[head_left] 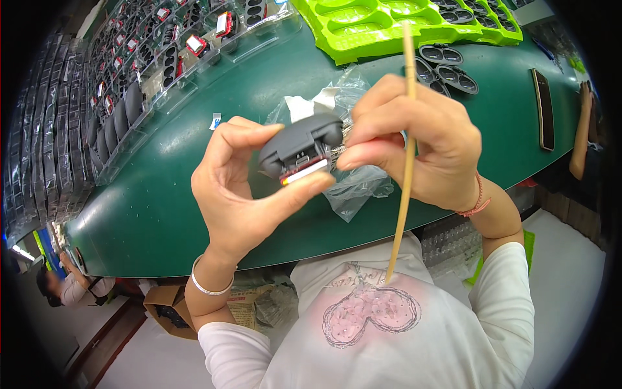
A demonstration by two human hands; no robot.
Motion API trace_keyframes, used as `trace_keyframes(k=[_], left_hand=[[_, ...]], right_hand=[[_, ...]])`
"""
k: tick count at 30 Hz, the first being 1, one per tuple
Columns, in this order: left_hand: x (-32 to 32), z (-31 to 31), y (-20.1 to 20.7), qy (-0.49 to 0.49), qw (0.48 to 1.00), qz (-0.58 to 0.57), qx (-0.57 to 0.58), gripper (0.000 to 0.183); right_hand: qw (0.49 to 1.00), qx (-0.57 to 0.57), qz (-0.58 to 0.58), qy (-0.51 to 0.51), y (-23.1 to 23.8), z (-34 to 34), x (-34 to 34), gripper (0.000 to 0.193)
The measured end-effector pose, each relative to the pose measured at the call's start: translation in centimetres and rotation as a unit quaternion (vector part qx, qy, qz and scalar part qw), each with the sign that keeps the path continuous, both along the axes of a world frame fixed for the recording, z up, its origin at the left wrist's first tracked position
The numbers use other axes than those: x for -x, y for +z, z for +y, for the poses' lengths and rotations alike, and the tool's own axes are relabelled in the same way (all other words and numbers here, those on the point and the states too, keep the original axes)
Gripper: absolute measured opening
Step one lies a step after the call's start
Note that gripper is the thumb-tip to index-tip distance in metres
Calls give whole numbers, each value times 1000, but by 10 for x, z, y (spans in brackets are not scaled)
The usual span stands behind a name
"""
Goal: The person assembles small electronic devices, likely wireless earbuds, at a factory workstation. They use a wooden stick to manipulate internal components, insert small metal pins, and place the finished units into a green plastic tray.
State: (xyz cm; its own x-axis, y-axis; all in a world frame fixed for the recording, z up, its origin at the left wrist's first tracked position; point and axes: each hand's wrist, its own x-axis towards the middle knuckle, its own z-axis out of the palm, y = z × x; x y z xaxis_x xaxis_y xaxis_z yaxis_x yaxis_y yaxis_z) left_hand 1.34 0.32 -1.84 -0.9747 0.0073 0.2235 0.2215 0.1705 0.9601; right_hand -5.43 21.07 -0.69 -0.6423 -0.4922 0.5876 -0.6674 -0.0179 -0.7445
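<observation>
Cannot see the far side of the dark grey, rounded plastic case (299, 141), partly covered by the bare left hand (234, 198). Hard to tell about any small piece between thumb and forefinger of the bare right hand (424, 133). Cannot see whole the crumpled, clear plastic bag (355, 200), partly behind both, nor the bright green, moulded tray (363, 48), cut by the upper edge.

The case (295, 139) is charcoal, the table (142, 201) green

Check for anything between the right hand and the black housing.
Nothing visible does. The right hand is close beside the black housing in the left hand; the wooden stick lies right of that gap.
</observation>
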Motion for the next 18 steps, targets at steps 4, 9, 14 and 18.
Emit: trace_keyframes(k=[4, 9, 14, 18], left_hand=[[-1, 3, 2, -73, 995, 44, -44, 56], [-3, 6, 1, -94, 992, 51, -65, 61], [-3, 6, 1, -82, 994, 40, -64, 60], [-2, 6, 2, -91, 993, 35, -62, 59]], right_hand=[[994, 64, -87, -13, 1, 2, -7, 18], [989, 79, -122, -2, -1, 0, -14, 19], [995, 73, -59, -17, 0, 0, -11, 20], [996, 63, -48, -27, 1, -1, -12, 20]])
